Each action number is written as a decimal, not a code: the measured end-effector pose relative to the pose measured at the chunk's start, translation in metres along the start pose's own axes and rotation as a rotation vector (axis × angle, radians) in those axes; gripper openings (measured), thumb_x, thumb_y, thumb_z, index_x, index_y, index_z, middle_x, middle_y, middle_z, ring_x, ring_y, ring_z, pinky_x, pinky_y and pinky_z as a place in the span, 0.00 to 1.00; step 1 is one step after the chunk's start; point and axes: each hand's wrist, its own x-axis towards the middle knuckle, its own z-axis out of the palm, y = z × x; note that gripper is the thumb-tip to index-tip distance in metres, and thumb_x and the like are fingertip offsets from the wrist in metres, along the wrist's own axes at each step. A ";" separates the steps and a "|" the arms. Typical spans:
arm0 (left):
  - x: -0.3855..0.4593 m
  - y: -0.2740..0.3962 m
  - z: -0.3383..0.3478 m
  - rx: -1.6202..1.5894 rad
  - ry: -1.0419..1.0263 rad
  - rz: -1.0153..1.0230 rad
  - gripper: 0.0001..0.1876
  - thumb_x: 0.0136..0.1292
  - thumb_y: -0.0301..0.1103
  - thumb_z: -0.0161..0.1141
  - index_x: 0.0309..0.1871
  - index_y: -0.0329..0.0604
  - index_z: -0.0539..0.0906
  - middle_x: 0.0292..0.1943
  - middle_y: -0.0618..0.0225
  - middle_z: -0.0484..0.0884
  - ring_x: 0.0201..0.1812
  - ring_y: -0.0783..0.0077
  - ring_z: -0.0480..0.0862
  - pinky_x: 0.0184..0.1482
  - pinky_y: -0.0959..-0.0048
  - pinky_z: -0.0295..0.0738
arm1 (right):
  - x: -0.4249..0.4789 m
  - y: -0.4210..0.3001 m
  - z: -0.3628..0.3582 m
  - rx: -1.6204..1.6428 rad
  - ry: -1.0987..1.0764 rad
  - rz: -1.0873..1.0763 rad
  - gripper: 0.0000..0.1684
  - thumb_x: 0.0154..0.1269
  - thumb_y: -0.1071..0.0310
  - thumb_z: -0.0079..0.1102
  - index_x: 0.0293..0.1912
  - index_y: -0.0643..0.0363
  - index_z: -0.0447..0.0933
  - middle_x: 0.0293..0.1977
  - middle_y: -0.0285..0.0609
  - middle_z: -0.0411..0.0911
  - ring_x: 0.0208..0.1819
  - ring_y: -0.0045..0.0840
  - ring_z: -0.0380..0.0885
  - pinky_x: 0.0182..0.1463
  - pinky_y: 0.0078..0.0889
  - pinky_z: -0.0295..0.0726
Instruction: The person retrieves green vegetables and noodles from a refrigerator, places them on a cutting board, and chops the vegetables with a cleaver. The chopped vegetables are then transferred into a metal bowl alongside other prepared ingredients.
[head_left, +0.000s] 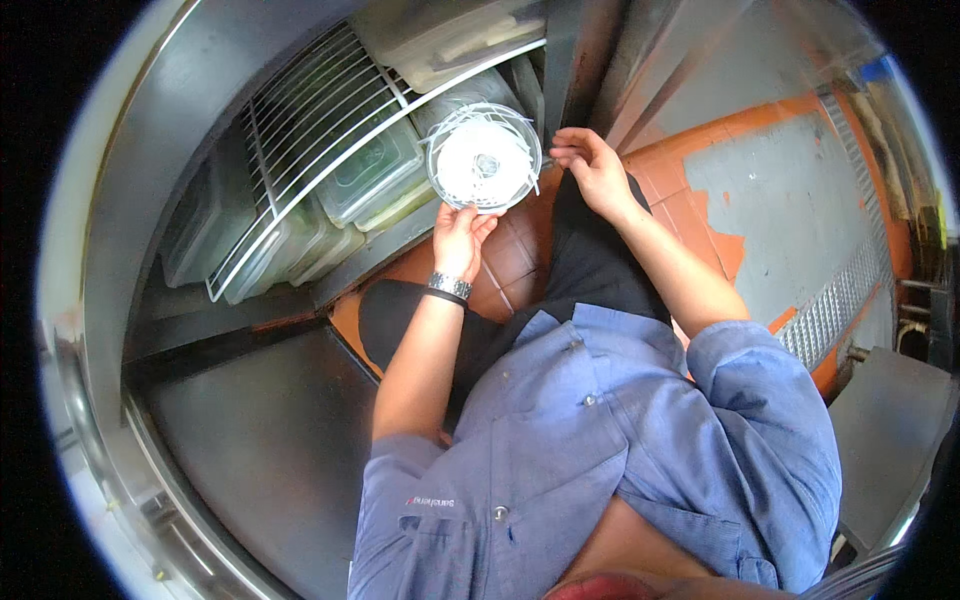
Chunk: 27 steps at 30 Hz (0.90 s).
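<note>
My left hand (461, 238) grips the near rim of a round clear plastic bowl (537, 142), thumb on the rim. White shredded strips (484, 150) fill the bowl, and some stick out over its edge. They are too bright for me to tell what they are. To the right of the bowl and apart from it, my right hand (594, 169) hangs with loosely bent fingers and nothing in them. Behind and left of the bowl, lidded clear plastic containers (375, 169) are stacked in a cabinet. Green contents show through one of them.
A white wire shelf (322, 169) juts across the cabinet, with another plastic container (450, 37) on it. More containers (255, 259) stand below. A dark cabinet door panel (262, 450) lies at left. Orange tiles (517, 262) and a metal drain grate (832, 319) cover the floor.
</note>
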 end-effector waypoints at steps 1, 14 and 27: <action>0.001 0.000 -0.001 0.020 -0.002 -0.013 0.11 0.68 0.24 0.47 0.53 0.41 0.71 0.44 0.58 0.84 0.39 0.62 0.87 0.36 0.74 0.82 | 0.003 0.003 -0.001 0.114 0.007 0.082 0.24 0.68 0.74 0.44 0.63 0.63 0.64 0.57 0.49 0.72 0.57 0.31 0.74 0.61 0.30 0.71; -0.044 0.038 -0.029 0.282 -0.090 -0.155 0.10 0.69 0.27 0.47 0.51 0.40 0.72 0.41 0.59 0.84 0.37 0.67 0.87 0.35 0.78 0.82 | 0.055 -0.013 0.046 0.431 -0.342 0.117 0.37 0.75 0.44 0.35 0.68 0.64 0.58 0.63 0.56 0.66 0.65 0.36 0.66 0.67 0.36 0.64; -0.047 0.049 -0.025 0.215 -0.215 -0.260 0.11 0.68 0.25 0.49 0.52 0.37 0.72 0.40 0.58 0.84 0.35 0.67 0.87 0.31 0.81 0.82 | 0.062 -0.047 0.046 -0.518 -0.735 -0.353 0.30 0.76 0.48 0.36 0.59 0.61 0.73 0.59 0.49 0.73 0.64 0.41 0.68 0.68 0.37 0.64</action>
